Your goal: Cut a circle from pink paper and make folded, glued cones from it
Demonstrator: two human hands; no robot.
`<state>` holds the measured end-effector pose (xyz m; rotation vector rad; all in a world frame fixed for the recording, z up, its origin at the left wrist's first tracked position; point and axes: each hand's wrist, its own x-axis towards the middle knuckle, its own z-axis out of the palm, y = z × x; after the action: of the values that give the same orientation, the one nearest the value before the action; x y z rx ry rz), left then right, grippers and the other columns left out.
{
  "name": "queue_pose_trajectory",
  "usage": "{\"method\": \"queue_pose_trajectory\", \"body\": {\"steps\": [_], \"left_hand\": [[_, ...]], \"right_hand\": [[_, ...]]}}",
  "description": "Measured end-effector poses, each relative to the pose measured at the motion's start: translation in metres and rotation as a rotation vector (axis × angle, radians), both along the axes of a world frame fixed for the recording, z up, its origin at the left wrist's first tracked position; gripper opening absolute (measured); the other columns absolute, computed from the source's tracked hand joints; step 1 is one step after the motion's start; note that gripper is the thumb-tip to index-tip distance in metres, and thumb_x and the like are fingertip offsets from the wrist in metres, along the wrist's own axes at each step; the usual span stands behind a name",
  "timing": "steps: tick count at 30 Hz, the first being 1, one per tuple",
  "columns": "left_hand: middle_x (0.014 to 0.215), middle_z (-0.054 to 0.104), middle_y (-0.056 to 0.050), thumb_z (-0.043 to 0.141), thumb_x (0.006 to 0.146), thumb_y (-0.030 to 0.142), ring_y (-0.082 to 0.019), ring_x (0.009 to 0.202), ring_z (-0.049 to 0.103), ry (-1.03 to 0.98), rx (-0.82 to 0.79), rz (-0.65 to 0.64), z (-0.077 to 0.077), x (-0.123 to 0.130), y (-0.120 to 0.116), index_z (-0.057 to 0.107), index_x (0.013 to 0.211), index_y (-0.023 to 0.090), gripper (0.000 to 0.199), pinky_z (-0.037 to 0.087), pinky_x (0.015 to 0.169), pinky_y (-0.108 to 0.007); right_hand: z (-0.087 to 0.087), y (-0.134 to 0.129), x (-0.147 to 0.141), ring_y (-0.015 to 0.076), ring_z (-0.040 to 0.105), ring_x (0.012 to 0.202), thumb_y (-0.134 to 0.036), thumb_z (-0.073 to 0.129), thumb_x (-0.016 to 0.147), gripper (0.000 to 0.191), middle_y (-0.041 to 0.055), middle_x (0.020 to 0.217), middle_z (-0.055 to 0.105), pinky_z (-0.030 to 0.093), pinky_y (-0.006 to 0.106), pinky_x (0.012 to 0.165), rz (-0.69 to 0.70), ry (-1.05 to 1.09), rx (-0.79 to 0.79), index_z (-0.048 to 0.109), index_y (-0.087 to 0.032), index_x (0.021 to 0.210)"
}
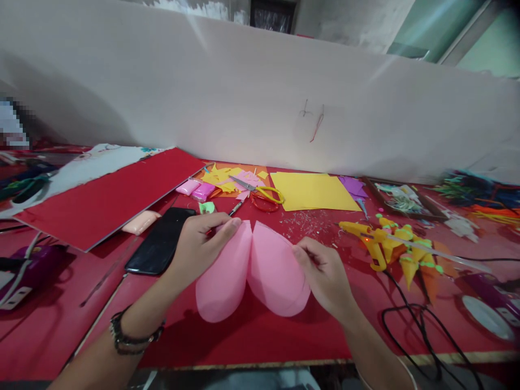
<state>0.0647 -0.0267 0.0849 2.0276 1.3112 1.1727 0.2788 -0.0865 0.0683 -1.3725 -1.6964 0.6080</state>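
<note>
A pink paper heart (276,276) is stretched between my two hands, its rounded lobes hanging toward the table's front edge. A fold or slit runs down its middle. My left hand (207,238) pinches the paper near its upper left, thumb on top. On the right edge, my right hand (325,271) grips the other lobe between thumb and fingers. Just beyond the paper lie scissors (266,195) with yellow and red handles, on paper scraps (227,179). A black phone (160,244) rests beside my left hand. Right of my right hand sits a yellow glue gun (365,238), its light glowing.
Yellow paper sheets (317,190) lie at the back, near a tray (406,197) of small bits. A red board (117,195) leans at left. Cone-shaped yellow and orange pieces (410,265) stand by the glue gun, and black cables (422,314) coil at front right.
</note>
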Motion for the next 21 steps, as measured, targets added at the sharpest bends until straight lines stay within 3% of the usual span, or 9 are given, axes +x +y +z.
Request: {"method": "queue_pose_trajectory", "body": {"steps": [5, 8, 11, 13, 15, 17, 21], "left_hand": [[0.059, 0.052, 0.002, 0.047, 0.083, 0.035, -0.011, 0.055, 0.045, 0.042, 0.031, 0.045, -0.002, -0.004, 0.001, 0.056, 0.066, 0.017, 0.027, 0.035, 0.051, -0.021], [0.080, 0.061, -0.001, 0.053, 0.080, 0.037, -0.014, 0.071, 0.055, 0.032, 0.005, 0.001, -0.004, -0.010, -0.003, 0.058, 0.089, 0.018, 0.022, 0.043, 0.062, -0.022], [0.115, 0.056, -0.006, 0.062, 0.072, 0.040, -0.021, 0.101, 0.054, 0.096, -0.064, -0.089, -0.009, -0.021, -0.016, 0.048, 0.116, 0.023, 0.049, 0.044, 0.083, -0.027], [0.123, 0.053, -0.006, 0.064, 0.070, 0.040, -0.024, 0.110, 0.050, 0.117, -0.145, -0.125, -0.014, -0.031, -0.027, 0.046, 0.121, 0.025, 0.057, 0.043, 0.088, -0.029], [0.109, 0.061, -0.005, 0.060, 0.074, 0.040, -0.023, 0.098, 0.057, 0.077, -0.275, -0.123, -0.021, -0.040, -0.035, 0.053, 0.112, 0.023, 0.042, 0.047, 0.079, -0.028], [0.086, 0.066, -0.004, 0.053, 0.078, 0.042, -0.020, 0.077, 0.060, 0.032, -0.382, -0.098, -0.027, -0.046, -0.040, 0.060, 0.090, 0.019, 0.026, 0.048, 0.063, -0.025], [0.058, 0.049, 0.002, 0.045, 0.082, 0.043, -0.012, 0.053, 0.044, 0.002, -0.330, 0.058, -0.036, -0.045, -0.039, 0.050, 0.062, 0.017, 0.033, 0.036, 0.046, -0.020]], "right_hand": [[-0.005, -0.001, 0.002, 0.0069, 0.034, 0.050, -0.033, 0.041, 0.088, 0.032, -0.0042, 0.053, 0.035, 0.027, 0.019, 0.047, -0.050, 0.001, 0.021, 0.041, -0.016, 0.060], [-0.006, -0.003, 0.004, 0.0080, 0.039, 0.052, -0.033, 0.044, 0.086, 0.028, -0.0033, 0.055, 0.041, 0.031, 0.019, 0.050, -0.043, 0.004, 0.029, 0.045, -0.016, 0.063], [-0.007, -0.010, 0.007, 0.0115, 0.049, 0.063, -0.033, 0.052, 0.080, 0.017, 0.0001, 0.068, 0.055, 0.039, 0.021, 0.059, 0.084, -0.033, 0.010, 0.055, -0.016, 0.075], [-0.010, -0.015, 0.009, 0.0130, 0.051, 0.066, -0.033, 0.054, 0.078, 0.016, 0.0009, 0.071, 0.058, 0.040, 0.022, 0.061, 0.131, -0.065, -0.015, 0.057, -0.017, 0.076], [-0.015, -0.019, 0.010, 0.0130, 0.051, 0.065, -0.033, 0.050, 0.081, 0.021, 0.0007, 0.066, 0.056, 0.040, 0.022, 0.060, 0.133, -0.069, -0.063, 0.056, -0.017, 0.069], [-0.021, -0.022, 0.011, 0.0119, 0.047, 0.060, -0.033, 0.045, 0.085, 0.030, -0.0001, 0.059, 0.050, 0.038, 0.021, 0.057, 0.106, -0.045, -0.117, 0.050, -0.016, 0.061], [-0.034, -0.024, 0.010, 0.0091, 0.035, 0.053, -0.038, 0.041, 0.086, 0.036, -0.0025, 0.054, 0.035, 0.031, 0.021, 0.050, -0.015, -0.009, -0.147, 0.043, -0.016, 0.058]]}}
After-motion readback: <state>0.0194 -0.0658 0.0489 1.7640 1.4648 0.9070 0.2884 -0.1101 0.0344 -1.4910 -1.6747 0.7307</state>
